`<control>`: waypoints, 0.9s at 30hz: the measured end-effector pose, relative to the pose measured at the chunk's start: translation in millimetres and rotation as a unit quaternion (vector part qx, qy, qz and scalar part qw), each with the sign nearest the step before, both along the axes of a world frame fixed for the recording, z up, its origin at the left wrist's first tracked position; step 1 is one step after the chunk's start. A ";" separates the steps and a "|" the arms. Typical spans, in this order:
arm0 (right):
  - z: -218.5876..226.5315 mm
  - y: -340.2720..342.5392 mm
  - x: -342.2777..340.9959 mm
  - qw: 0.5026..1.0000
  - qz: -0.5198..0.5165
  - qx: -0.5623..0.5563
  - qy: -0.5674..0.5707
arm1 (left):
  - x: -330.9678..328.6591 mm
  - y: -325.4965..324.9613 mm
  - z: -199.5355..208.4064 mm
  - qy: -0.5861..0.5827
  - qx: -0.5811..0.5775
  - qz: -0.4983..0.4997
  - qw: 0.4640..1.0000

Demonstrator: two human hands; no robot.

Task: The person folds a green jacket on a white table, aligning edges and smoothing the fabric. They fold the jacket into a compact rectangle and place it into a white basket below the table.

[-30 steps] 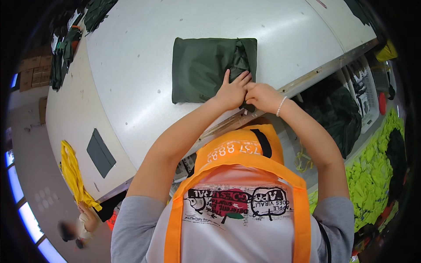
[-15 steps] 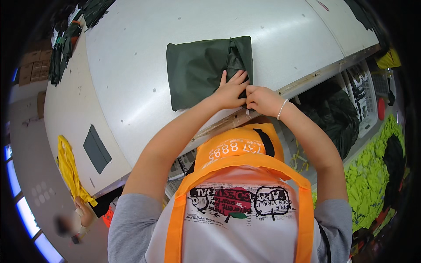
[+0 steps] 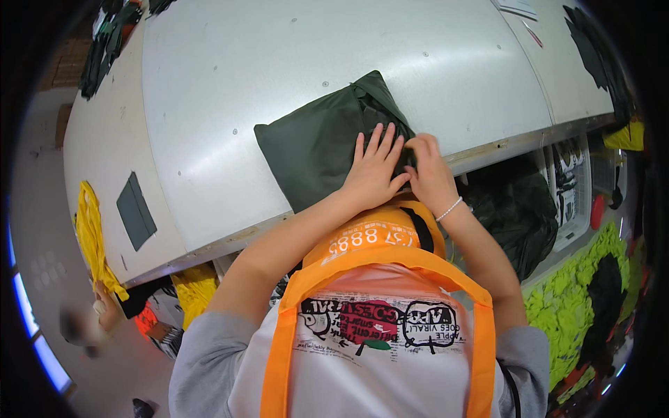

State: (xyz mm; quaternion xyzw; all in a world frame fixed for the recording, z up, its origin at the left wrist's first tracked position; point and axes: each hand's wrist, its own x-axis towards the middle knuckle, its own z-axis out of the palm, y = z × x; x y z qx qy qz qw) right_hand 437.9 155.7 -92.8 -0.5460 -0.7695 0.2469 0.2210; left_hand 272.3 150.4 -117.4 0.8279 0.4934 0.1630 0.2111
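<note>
A flat, roughly square dark green fabric pouch (image 3: 306, 143) lies askew on the worktable near its front edge. A diagonal fold or opening crosses its right part, with darker, shinier cloth showing inside. My left hand (image 3: 375, 171) rests flat over that part, fingers spread, holding nothing. Beside it, my right hand (image 3: 431, 175), with a beaded bracelet at the wrist, curls its fingers round the pouch's right edge. The fingertips of the right hand are partly hidden against the cloth.
The pale worktable (image 3: 230, 76) spreads ahead. At left lie a dark flat piece (image 3: 136, 212) and yellow cloth (image 3: 90, 226), near another person's hand (image 3: 108, 306). Under the table at right are dark bundled material (image 3: 512, 209), a white basket (image 3: 577, 188) and a neon-yellow cloth pile (image 3: 575, 299).
The pouch has turned counterclockwise and its near edge has come closer to me. Both hands have shifted right and slightly down with it; my left hand now lies flatter across the fold.
</note>
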 end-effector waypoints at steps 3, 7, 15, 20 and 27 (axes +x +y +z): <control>-4.1 -8.4 8.8 0.983 -0.154 0.015 -0.096 | 13.6 4.6 -12.7 0.059 0.024 0.028 0.998; -11.3 -8.2 2.2 0.984 -0.015 0.027 -0.174 | 34.1 14.8 -21.8 0.192 0.033 0.060 0.979; -1.5 39.5 -4.1 0.989 -0.006 0.072 -0.132 | -20.4 45.7 5.7 -0.198 -0.002 0.056 0.979; -14.8 93.3 -41.4 0.986 -0.007 0.101 -0.129 | -39.1 74.2 -5.9 0.132 0.139 0.093 0.977; -33.3 110.1 -68.3 0.969 0.131 0.052 -0.203 | -57.6 91.8 -30.1 0.067 0.012 0.033 0.997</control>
